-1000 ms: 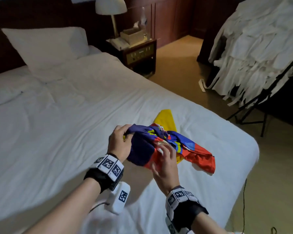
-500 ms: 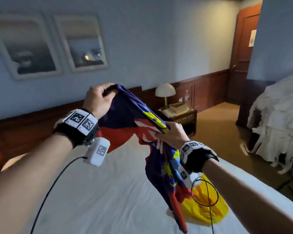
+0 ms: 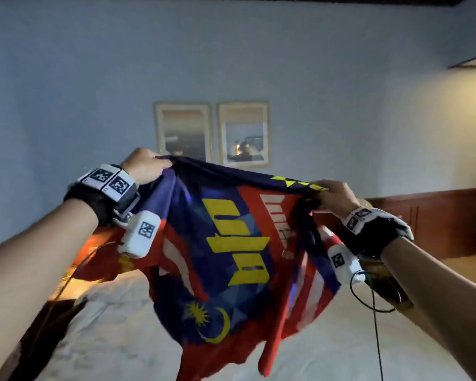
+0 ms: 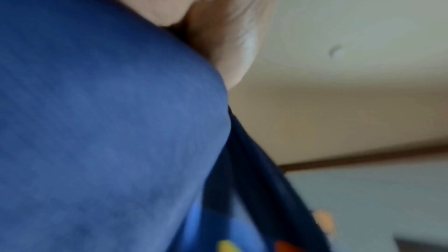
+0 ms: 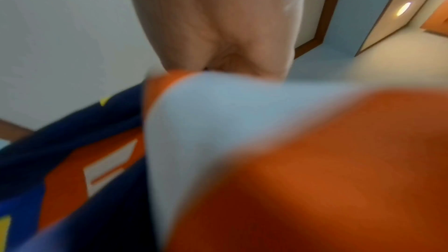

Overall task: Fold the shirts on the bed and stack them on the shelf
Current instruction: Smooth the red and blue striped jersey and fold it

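A blue, red and yellow shirt (image 3: 231,257) with a flag print hangs spread in the air above the white bed (image 3: 116,342). My left hand (image 3: 146,167) grips its top edge at the left, and my right hand (image 3: 333,198) grips the top edge at the right. The shirt's lower part dangles just over the bed. In the left wrist view the blue cloth (image 4: 97,131) fills the frame below my curled fingers (image 4: 218,26). The right wrist view shows the red and white cloth (image 5: 290,160) bunched under my fingers (image 5: 218,26).
Two framed pictures (image 3: 212,133) hang on the blue wall behind the shirt. Dark wood panelling (image 3: 437,221) runs along the wall at the right. A warm light glows at the left beside the bed (image 3: 94,248). Sensor cables (image 3: 374,312) hang from my right wrist.
Both hands lifted the bundled shirt off the bed, then moved apart and spread it wide in the air. My head tilted up from the bed to the wall.
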`<state>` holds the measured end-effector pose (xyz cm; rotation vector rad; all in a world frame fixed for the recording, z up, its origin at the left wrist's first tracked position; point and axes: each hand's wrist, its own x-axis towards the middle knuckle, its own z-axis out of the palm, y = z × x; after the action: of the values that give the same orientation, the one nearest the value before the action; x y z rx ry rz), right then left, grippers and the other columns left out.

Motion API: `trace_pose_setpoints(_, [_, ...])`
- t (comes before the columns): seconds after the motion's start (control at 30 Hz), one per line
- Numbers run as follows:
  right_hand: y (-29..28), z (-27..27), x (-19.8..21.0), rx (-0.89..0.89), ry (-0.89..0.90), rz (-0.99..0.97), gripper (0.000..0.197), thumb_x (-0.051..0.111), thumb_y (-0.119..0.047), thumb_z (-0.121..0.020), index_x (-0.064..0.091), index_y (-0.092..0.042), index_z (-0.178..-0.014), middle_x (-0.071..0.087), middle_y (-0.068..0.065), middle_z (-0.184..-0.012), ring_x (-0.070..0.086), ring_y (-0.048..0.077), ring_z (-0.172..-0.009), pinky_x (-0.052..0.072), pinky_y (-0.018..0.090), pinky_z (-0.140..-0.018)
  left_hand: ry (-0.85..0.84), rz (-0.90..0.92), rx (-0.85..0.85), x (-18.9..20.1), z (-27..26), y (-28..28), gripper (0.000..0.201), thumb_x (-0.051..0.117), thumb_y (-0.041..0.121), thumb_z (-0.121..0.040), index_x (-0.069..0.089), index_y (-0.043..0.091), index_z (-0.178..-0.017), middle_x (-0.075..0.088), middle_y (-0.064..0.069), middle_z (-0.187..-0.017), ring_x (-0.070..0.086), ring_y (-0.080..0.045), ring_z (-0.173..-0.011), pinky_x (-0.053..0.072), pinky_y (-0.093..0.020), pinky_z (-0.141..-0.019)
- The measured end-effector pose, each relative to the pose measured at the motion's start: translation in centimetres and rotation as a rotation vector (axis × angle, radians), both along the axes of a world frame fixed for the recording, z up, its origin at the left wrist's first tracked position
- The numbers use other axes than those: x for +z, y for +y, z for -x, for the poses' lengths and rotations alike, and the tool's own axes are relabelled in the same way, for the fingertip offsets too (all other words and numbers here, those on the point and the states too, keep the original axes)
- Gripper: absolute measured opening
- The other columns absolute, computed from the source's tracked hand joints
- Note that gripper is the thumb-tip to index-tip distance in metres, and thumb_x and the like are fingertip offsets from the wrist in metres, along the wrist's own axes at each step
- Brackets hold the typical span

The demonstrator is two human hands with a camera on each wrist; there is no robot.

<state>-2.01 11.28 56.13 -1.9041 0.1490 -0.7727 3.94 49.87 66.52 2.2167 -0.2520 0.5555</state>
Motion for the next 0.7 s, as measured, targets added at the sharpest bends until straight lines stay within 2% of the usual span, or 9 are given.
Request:
trace_pose_setpoints(0.07, [3.3,-0.3,0.8,0.159,-0.034,-0.105,0.069,0.069,-0.003,-0.085,0.040,-0.018,-0.145,0.055,0.007,-0.117,0.057,0.023,-0.097,0.051,0.037,-0.082,0.069,0.310,-0.094,-0.1,0.5,-0.8,0.025,0.064,0.020,-0.086,0.068,-0.003,-0.093,0.066,-0.011,-0.071,0.064,-0.022,-0.067,0.047,-0.030,-0.056])
trace_pose_setpoints(0.1, [5.7,0.1,0.7,0.173,-0.063,-0.042,0.082,0.072,-0.008,-0.084,0.026,-0.019,-0.151,0.047,0.003,-0.124,0.054,0.021,-0.105,0.050,0.034,-0.084,0.116,0.489,-0.196,0.0,1.1,-1.8,0.016,0.058,0.013,-0.091,0.066,-0.001,-0.091,0.066,-0.008,-0.069,0.064,-0.020,-0.062,0.049,-0.025,-0.050])
trace_pose_setpoints(0.2, [12.6,1.6,-1.9,0.324,-0.202,0.050,0.094,0.076,-0.050,-0.069,0.030,-0.026,-0.148,0.051,-0.004,-0.127,0.058,0.012,-0.106,0.050,0.029,-0.092,0.240,0.773,-0.488,0.5,3.3,-4.9,0.020,0.045,0.004,-0.098,0.064,0.006,-0.098,0.070,-0.008,-0.081,0.068,-0.017,-0.066,0.053,-0.023,-0.047])
trace_pose_setpoints(0.33, [18.4,2.8,-6.8,0.588,-0.157,-0.155,0.086,0.075,-0.058,-0.068,0.040,-0.029,-0.141,0.058,-0.018,-0.129,0.055,-0.008,-0.115,0.043,0.013,-0.096,0.232,0.933,-0.569,1.9,4.2,-5.7,0.017,0.042,0.005,-0.100,0.059,0.008,-0.101,0.064,-0.013,-0.090,0.064,-0.021,-0.067,0.054,-0.027,-0.046])
trace_pose_setpoints(0.43, [19.6,2.3,-10.1,0.417,-0.006,0.078,0.042,0.083,-0.041,-0.069,0.062,-0.029,-0.104,0.068,-0.015,-0.091,0.059,-0.015,-0.077,0.046,0.015,-0.071,0.190,1.036,-0.594,3.1,4.3,-4.7,0.015,0.041,0.006,-0.101,0.055,0.005,-0.104,0.062,-0.016,-0.094,0.067,-0.022,-0.062,0.057,-0.033,-0.049])
trace_pose_setpoints(0.47, [19.4,1.9,-10.5,0.345,0.041,0.170,0.022,0.081,-0.032,-0.074,0.061,-0.027,-0.082,0.062,-0.013,-0.072,0.054,-0.011,-0.060,0.041,0.018,-0.060,0.169,1.043,-0.587,3.3,4.3,-4.1,0.015,0.039,0.007,-0.102,0.055,0.006,-0.099,0.061,-0.015,-0.092,0.067,-0.022,-0.063,0.058,-0.033,-0.052])
trace_pose_setpoints(0.53, [18.3,1.1,-10.3,0.236,0.066,0.243,0.032,0.071,-0.019,-0.085,0.051,-0.022,-0.061,0.050,-0.007,-0.058,0.043,-0.005,-0.054,0.031,0.023,-0.052,0.124,1.032,-0.542,3.3,4.1,-2.6,0.018,0.039,0.008,-0.102,0.055,0.009,-0.093,0.061,-0.013,-0.093,0.064,-0.022,-0.072,0.057,-0.034,-0.059])
trace_pose_setpoints(0.63, [16.0,0.6,-7.5,0.138,-0.018,0.212,0.014,0.061,-0.013,-0.090,0.066,-0.013,-0.077,0.061,0.003,-0.072,0.054,0.011,-0.076,0.032,0.028,-0.061,0.108,0.929,-0.349,1.9,3.0,0.6,0.020,0.042,0.006,-0.099,0.058,0.012,-0.089,0.061,-0.013,-0.098,0.060,-0.021,-0.072,0.055,-0.026,-0.049])
trace_pose_setpoints(0.7, [15.0,0.5,-4.7,0.084,-0.092,0.205,0.013,0.057,-0.014,-0.089,0.070,-0.011,-0.089,0.068,0.009,-0.083,0.060,0.017,-0.084,0.034,0.027,-0.065,0.099,0.528,-0.168,0.2,1.9,2.6,0.019,0.046,0.006,-0.096,0.062,0.012,-0.089,0.062,-0.016,-0.105,0.064,-0.022,-0.071,0.056,-0.026,-0.050])
